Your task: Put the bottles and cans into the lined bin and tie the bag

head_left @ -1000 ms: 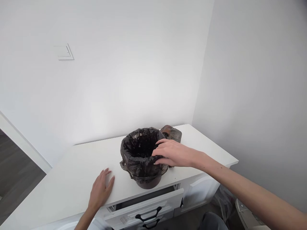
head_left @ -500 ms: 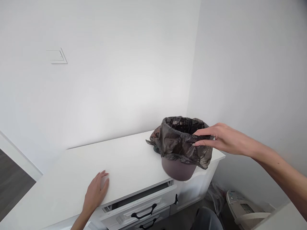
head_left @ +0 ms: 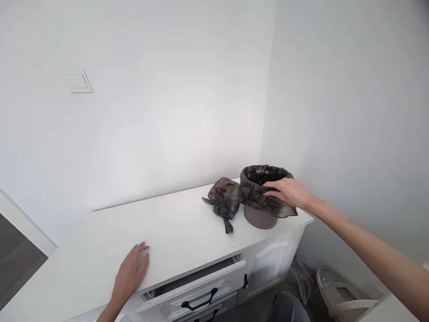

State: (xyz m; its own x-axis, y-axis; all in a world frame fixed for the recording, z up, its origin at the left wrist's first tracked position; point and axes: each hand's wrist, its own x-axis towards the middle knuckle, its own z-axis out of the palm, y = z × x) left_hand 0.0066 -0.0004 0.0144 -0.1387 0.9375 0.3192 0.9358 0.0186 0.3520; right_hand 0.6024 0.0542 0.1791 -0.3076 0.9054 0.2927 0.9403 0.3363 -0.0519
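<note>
My right hand (head_left: 290,193) pinches the near rim of a small trash bin (head_left: 260,218), fingers over the edge and thumb outside. A black plastic bag lines the bin, its crumpled cuff (head_left: 258,197) folded down over the outside. The bin stands upright at the right end of a white cabinet top (head_left: 167,223). Just left of it lies a knotted black garbage bag (head_left: 225,199) with orange and green showing through. My left hand (head_left: 131,270) rests on the cabinet top near its front edge, fingers spread and holding nothing.
Below the front edge, a drawer (head_left: 201,284) with a black handle is partly pulled out. On the floor at right are a beige appliance (head_left: 338,288) and a clear plastic bag (head_left: 301,279). White walls enclose the back and right; a switch (head_left: 78,82) is at left.
My right hand has carried the lined bin back and down from over the front edge onto the cabinet top, uncovering the knotted bag. My left hand has stayed in place.
</note>
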